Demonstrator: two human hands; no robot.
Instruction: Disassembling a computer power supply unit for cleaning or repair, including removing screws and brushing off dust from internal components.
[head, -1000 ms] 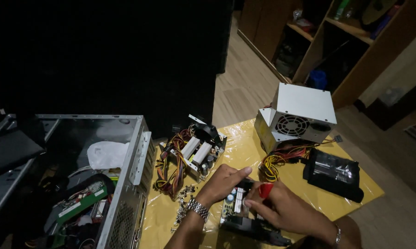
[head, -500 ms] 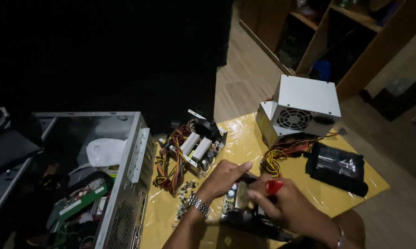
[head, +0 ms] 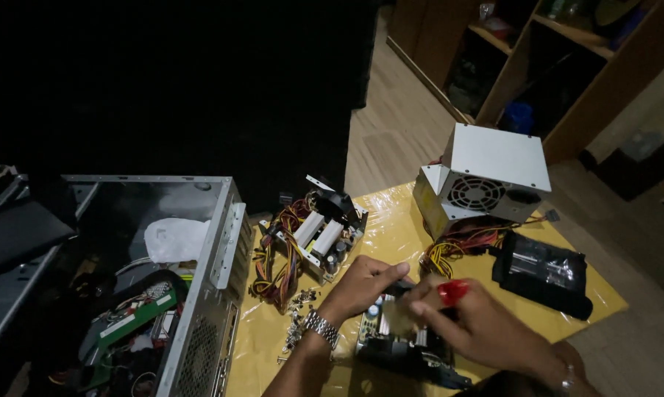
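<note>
Head view: my left grip (head: 365, 283) pinches narrow on the circuit board (head: 402, 345) lying on the yellow bench (head: 391, 228); my right grip (head: 468, 323) holds a red-handled screwdriver (head: 453, 292) over it. Board looks unfinished; loose screws (head: 296, 320) lie beside it.

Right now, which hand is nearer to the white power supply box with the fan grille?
Right. The right hand is just below the power supply box; the left hand sits farther left of it.

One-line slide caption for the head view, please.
Left hand steadies a circuit board on the yellow table while the right hand grips a red-handled tool; white power supply behind.
</note>
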